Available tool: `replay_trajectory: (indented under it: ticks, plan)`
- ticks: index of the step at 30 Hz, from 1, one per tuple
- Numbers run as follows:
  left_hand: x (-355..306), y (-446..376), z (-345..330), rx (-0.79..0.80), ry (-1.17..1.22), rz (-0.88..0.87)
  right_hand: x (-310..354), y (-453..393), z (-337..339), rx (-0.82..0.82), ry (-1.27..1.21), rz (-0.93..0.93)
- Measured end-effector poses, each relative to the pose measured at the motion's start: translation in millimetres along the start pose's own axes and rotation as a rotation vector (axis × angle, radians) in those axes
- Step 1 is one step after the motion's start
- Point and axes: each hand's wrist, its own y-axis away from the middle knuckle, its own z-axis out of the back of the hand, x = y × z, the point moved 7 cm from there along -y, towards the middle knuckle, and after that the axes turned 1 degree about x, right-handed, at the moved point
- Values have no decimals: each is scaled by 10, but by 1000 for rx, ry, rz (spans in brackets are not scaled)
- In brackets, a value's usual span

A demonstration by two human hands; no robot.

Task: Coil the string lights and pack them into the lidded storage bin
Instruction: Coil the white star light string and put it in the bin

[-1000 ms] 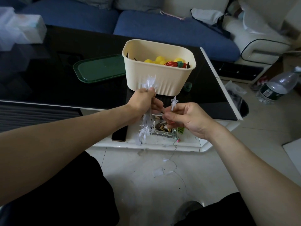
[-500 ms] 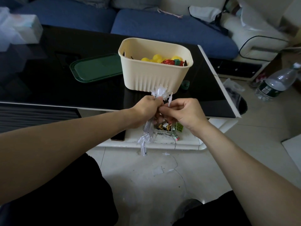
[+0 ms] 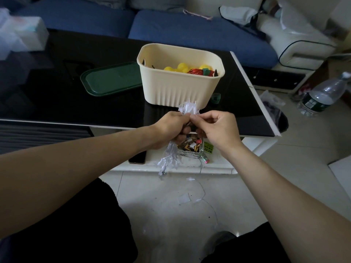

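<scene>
Clear string lights (image 3: pixel 171 158) half-hidden by hands

The string lights (image 3: pixel 187 111) are a bunched coil of clear white star-shaped bulbs, one tuft sticking up, another hanging below, a thin wire trailing to the floor. The cream ribbed storage bin (image 3: pixel 178 88) stands open and upright on the black worktop (image 3: pixel 57 103), holding yellow and red items. Its dark green lid (image 3: pixel 112 80) lies flat just beside it.

Black glass table (image 3: pixel 57 103) with cream bin (image 3: pixel 178 90), green lid (image 3: pixel 112 80)

blue sofa (image 3: pixel 190 27), water bottle (image 3: pixel 321 97), phone (image 3: pixel 137 158)
</scene>
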Motion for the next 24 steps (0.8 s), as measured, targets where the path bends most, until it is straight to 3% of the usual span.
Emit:
replay_trajectory:
  ticks: [6, 17, 21, 24]
  plan:
    - [-30, -11, 23, -20, 16, -35, 43, 26, -101, -26, 2, 74]
    - [-29, -33, 105, -116, -8, -59, -18, -8, -138, -63, -81, -13]
    - [-5, -50, 204, -180, -56, -46, 45, 15, -241, 32, -14, 33]
    - [-1, -68, 332, -294, -49, -44, 126, 55, -413, 220, 93, 115]
